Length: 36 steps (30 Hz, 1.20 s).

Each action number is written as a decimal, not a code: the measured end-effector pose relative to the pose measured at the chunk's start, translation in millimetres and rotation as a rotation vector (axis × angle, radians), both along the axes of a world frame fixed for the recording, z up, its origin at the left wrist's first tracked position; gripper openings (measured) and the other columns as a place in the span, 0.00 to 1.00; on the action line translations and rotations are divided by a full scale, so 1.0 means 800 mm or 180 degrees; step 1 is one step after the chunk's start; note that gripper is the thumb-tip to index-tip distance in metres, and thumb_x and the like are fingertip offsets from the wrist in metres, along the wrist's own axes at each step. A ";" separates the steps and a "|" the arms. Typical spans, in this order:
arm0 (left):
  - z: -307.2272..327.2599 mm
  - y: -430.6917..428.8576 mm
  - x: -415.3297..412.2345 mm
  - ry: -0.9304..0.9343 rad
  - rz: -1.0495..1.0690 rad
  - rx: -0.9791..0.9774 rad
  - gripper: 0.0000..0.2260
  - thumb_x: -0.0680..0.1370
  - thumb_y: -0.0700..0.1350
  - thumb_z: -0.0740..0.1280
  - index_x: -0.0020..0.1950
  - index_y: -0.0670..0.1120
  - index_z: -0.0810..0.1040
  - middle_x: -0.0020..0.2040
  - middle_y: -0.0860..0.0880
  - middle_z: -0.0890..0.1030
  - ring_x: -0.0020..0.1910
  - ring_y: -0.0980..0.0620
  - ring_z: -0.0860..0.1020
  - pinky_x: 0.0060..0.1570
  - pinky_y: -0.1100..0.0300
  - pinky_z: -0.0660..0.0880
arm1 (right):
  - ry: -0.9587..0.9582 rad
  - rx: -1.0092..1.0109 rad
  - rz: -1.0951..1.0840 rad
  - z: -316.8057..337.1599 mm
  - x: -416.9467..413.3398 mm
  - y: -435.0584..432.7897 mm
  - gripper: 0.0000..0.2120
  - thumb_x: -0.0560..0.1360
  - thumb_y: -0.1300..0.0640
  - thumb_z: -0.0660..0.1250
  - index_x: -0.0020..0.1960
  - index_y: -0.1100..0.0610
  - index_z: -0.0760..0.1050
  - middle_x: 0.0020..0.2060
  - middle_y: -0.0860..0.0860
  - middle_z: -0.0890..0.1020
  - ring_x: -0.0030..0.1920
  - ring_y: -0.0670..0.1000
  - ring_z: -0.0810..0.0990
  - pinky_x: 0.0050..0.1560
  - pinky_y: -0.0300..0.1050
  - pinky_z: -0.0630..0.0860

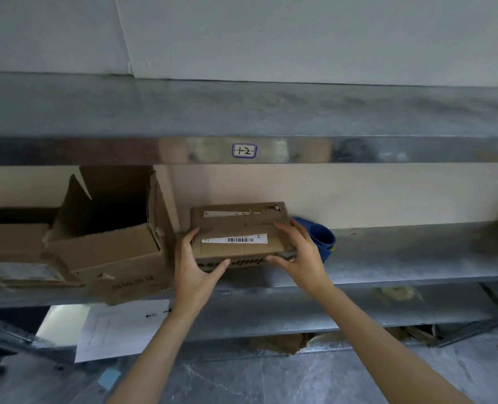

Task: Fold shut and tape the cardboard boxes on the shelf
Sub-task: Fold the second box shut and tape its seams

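The left hand (192, 266) and right hand (300, 252) grip the small box (239, 231) between them on the shelf (402, 258), flaps down, any fresh tape unclear. Just left of the left hand, a bigger box (110, 237) gapes open, seemingly untouched

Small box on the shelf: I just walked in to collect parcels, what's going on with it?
A person grips the small box with both hands, left hand at its left front corner, right hand at its right end, on the metal shelf. Its flaps lie closed. The larger box beside it stands open, and a blue object sits behind the right hand.
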<state>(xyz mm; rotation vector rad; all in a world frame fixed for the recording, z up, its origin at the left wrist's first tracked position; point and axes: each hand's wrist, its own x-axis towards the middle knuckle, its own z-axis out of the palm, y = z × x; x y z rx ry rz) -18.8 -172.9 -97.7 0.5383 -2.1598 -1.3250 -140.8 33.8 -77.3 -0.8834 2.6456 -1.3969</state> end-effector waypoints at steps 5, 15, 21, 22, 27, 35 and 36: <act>0.038 0.018 -0.020 0.0341 -0.0207 -0.0178 0.37 0.67 0.44 0.80 0.70 0.53 0.65 0.68 0.52 0.69 0.67 0.55 0.68 0.68 0.57 0.68 | 0.0198 -0.0138 -0.0193 0.043 -0.006 0.031 0.33 0.66 0.54 0.80 0.68 0.50 0.72 0.70 0.51 0.69 0.67 0.46 0.70 0.69 0.43 0.69; 0.082 0.103 -0.099 0.0449 -0.0934 -0.0157 0.33 0.68 0.43 0.80 0.66 0.58 0.67 0.66 0.54 0.68 0.66 0.54 0.73 0.66 0.49 0.74 | 0.0164 -0.0296 -0.0762 0.084 -0.039 0.153 0.32 0.64 0.55 0.81 0.66 0.50 0.75 0.65 0.50 0.74 0.65 0.49 0.73 0.65 0.53 0.73; 0.096 0.184 -0.155 0.0482 -0.1245 -0.0285 0.32 0.68 0.42 0.80 0.66 0.55 0.68 0.66 0.50 0.70 0.62 0.61 0.71 0.65 0.62 0.73 | 0.0124 -0.0258 -0.1010 0.091 -0.066 0.243 0.34 0.63 0.50 0.81 0.66 0.48 0.74 0.68 0.47 0.72 0.66 0.49 0.73 0.62 0.54 0.76; 0.097 0.200 -0.164 0.0456 -0.1304 -0.0316 0.31 0.69 0.43 0.80 0.66 0.55 0.68 0.66 0.50 0.70 0.61 0.63 0.70 0.64 0.66 0.71 | 0.0131 -0.0282 -0.1100 0.091 -0.071 0.259 0.34 0.62 0.50 0.81 0.66 0.49 0.75 0.68 0.48 0.73 0.67 0.49 0.73 0.64 0.54 0.75; 0.093 0.283 -0.213 0.0324 -0.1557 -0.0365 0.32 0.70 0.44 0.79 0.71 0.48 0.69 0.68 0.50 0.71 0.65 0.58 0.70 0.65 0.60 0.70 | 0.0161 -0.0392 -0.1281 0.086 -0.111 0.349 0.31 0.63 0.56 0.81 0.65 0.52 0.76 0.66 0.51 0.75 0.67 0.51 0.73 0.67 0.55 0.71; 0.077 0.421 -0.289 -0.0096 -0.1466 -0.0677 0.32 0.73 0.52 0.76 0.73 0.53 0.66 0.71 0.53 0.71 0.65 0.55 0.72 0.62 0.58 0.71 | 0.0195 -0.0167 -0.1082 0.074 -0.206 0.515 0.30 0.66 0.55 0.79 0.66 0.54 0.75 0.66 0.54 0.75 0.67 0.52 0.73 0.67 0.52 0.70; 0.076 0.436 -0.295 -0.0137 -0.1429 -0.0849 0.32 0.74 0.53 0.75 0.74 0.54 0.66 0.71 0.52 0.71 0.65 0.54 0.73 0.62 0.57 0.71 | 0.0188 -0.0127 -0.1059 0.072 -0.217 0.534 0.30 0.66 0.55 0.79 0.66 0.53 0.75 0.66 0.54 0.75 0.67 0.52 0.73 0.67 0.52 0.70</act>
